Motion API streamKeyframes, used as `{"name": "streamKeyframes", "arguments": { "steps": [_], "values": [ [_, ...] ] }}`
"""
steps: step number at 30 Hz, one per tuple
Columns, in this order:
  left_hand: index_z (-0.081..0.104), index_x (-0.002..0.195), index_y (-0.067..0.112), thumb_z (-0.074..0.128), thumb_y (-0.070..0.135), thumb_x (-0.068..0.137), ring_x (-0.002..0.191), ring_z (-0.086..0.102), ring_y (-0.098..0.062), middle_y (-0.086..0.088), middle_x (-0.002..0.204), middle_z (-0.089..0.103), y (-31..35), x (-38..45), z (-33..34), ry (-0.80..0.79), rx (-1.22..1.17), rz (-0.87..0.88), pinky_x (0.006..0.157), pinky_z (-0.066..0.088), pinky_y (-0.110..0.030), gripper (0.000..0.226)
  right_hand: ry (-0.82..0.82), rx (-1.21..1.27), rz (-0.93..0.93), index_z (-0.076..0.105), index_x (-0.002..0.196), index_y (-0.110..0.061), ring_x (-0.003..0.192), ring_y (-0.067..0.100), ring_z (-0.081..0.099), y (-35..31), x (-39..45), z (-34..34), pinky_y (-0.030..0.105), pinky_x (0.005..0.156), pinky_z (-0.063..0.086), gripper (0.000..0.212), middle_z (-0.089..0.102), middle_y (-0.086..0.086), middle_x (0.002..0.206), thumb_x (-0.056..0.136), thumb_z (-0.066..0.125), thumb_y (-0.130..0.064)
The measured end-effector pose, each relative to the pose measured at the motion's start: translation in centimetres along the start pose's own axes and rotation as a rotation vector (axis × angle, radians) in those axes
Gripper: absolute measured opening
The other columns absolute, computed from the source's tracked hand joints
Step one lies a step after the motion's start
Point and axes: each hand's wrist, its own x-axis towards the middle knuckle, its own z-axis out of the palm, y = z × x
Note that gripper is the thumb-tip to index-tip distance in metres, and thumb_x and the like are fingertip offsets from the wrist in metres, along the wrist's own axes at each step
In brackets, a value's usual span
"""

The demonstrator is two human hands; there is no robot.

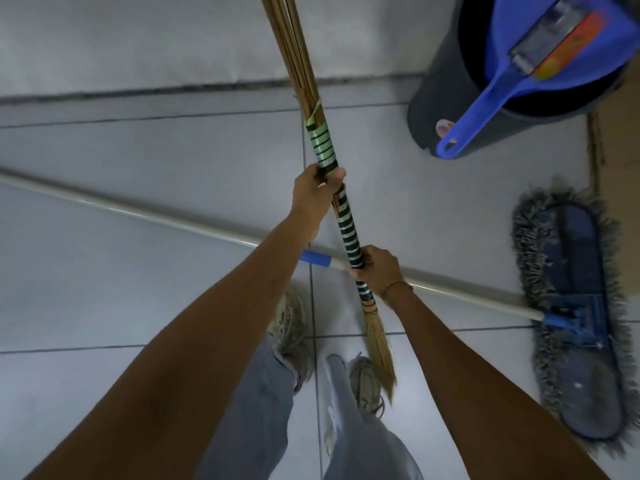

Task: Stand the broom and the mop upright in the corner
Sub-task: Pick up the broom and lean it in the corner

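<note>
Two bare forearms reaching forward from the bottom edge, above grey trousers and a pair of laced shoes on the tiled floor. Left hand wrapped tight around the broom at the upper part of its green-and-black banded handle; right hand clenched around the same handle lower down, a thin bracelet at the wrist. Broom lifted off the floor, tilted, its long brown straw running out of the top edge, a short tuft of straw hanging at the low end near the right shoe. Mop lying flat on the floor, pale pole stretching from the far left edge, passing under both arms and the broom, a blue band on it just left of the right hand. Fringed blue mop head at the right, near the frame edge. Dark bucket at the upper right by the base of the wall, a blue dustpan resting inside, handle sticking out over the rim. Brown surface beyond the mop head, blurred.
</note>
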Motion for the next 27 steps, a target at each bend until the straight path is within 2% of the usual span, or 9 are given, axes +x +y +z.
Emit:
{"name": "streamKeyframes", "arguments": {
  "steps": [4,6,10,13,17,20,22,24,27],
  "values": [
    [0.059,0.087,0.022,0.067,0.015,0.083,0.101,0.067,-0.030,-0.015,0.106,0.069,9.2,-9.8,-1.4,-0.067,0.010,0.108,0.092,0.055,-0.041,0.011,0.039,0.059,-0.077,0.062,0.104,-0.002,0.096,0.030,0.064,-5.4,-8.7,-4.9,0.029,0.082,0.047,0.034,0.070,0.017,0.104,0.073,0.072,-0.008],
    [0.058,0.090,0.019,0.065,0.011,0.083,0.099,0.067,-0.028,-0.010,0.100,0.070,13.7,-14.1,-2.0,-0.121,0.031,0.147,0.091,0.055,-0.039,0.013,0.063,0.060,-0.101,0.063,0.105,-0.002,0.095,0.029,0.064,-7.6,-12.7,-7.5,0.027,0.079,0.046,0.034,0.070,0.016,0.103,0.073,0.072,-0.010],
    [0.042,0.110,-0.001,0.059,0.005,0.087,0.097,0.066,-0.018,-0.009,0.101,0.067,22.9,-23.2,-3.2,-0.229,0.095,0.246,0.078,0.059,-0.025,0.029,0.086,0.094,-0.161,0.059,0.110,-0.005,0.099,0.030,0.063,-12.6,-21.5,-13.7,0.037,0.089,0.050,0.037,0.069,0.015,0.107,0.074,0.070,-0.011],
    [0.032,0.114,0.003,0.057,0.005,0.089,0.096,0.065,-0.015,-0.013,0.108,0.064,30.3,-31.1,-3.3,-0.304,0.131,0.332,0.071,0.059,-0.020,0.035,0.125,0.130,-0.195,0.056,0.111,-0.007,0.101,0.029,0.062,-16.2,-29.0,-18.2,0.038,0.091,0.049,0.037,0.068,0.014,0.109,0.076,0.069,-0.010],
    [0.034,0.111,0.006,0.055,0.001,0.090,0.103,0.061,-0.025,-0.019,0.113,0.060,37.4,-39.2,-2.6,-0.391,0.134,0.459,0.079,0.058,-0.029,0.030,0.194,0.186,-0.251,0.058,0.106,-0.008,0.097,0.025,0.064,-19.9,-37.0,-22.9,0.039,0.092,0.051,0.036,0.070,0.012,0.105,0.073,0.072,-0.010],
    [0.040,0.108,0.006,0.056,0.000,0.088,0.102,0.059,-0.027,-0.016,0.112,0.060,41.0,-44.0,-0.6,-0.438,0.140,0.486,0.090,0.052,-0.042,0.027,0.244,0.193,-0.277,0.059,0.104,-0.006,0.090,0.020,0.062,-21.3,-41.8,-25.0,0.030,0.081,0.047,0.035,0.070,0.012,0.102,0.072,0.073,-0.010],
    [0.042,0.107,0.007,0.057,0.000,0.088,0.102,0.060,-0.027,-0.014,0.112,0.061,42.4,-46.3,1.1,-0.482,0.155,0.497,0.093,0.051,-0.045,0.025,0.289,0.163,-0.292,0.060,0.101,-0.003,0.088,0.019,0.058,-21.7,-44.2,-26.0,0.026,0.078,0.042,0.032,0.069,0.014,0.101,0.073,0.072,-0.010],
    [0.044,0.109,0.007,0.057,-0.001,0.087,0.102,0.061,-0.025,-0.013,0.112,0.062,43.3,-48.1,3.0,-0.537,0.212,0.516,0.094,0.052,-0.045,0.027,0.351,0.181,-0.284,0.060,0.101,-0.002,0.088,0.021,0.057,-21.5,-46.0,-26.8,0.028,0.080,0.043,0.029,0.069,0.015,0.101,0.075,0.069,-0.009],
    [0.043,0.110,0.006,0.057,-0.001,0.087,0.102,0.061,-0.023,-0.014,0.115,0.062,43.5,-49.8,5.8,-0.625,0.277,0.560,0.093,0.052,-0.044,0.028,0.428,0.220,-0.253,0.059,0.099,-0.004,0.095,0.031,0.063,-20.1,-47.6,-27.7,0.041,0.089,0.051,0.025,0.069,0.018,0.102,0.075,0.066,-0.006]
  ]
}}
